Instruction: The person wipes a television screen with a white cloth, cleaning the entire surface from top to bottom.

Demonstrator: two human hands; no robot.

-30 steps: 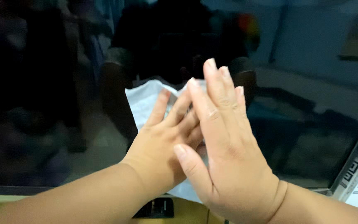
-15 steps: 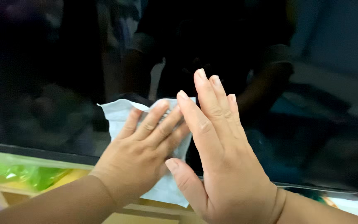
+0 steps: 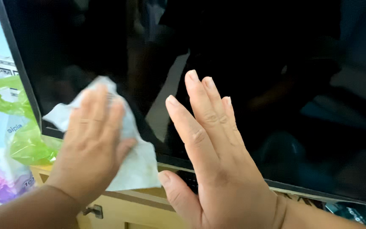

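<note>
Head view: a white wipe [image 3: 136,161] is pressed flat under the left hand [image 3: 92,144] at the dark screen [image 3: 276,85] lower left; the right hand [image 3: 217,165], fingers together, is laid flat alongside. Most glass appears unwiped.

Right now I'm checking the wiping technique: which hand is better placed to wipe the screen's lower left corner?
Probably left: the left hand presses the white wipe there; the right hand is bare.

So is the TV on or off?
Off, it looks: the TV screen is black and shows only reflections, while the left hand presses a white wipe on it.
</note>
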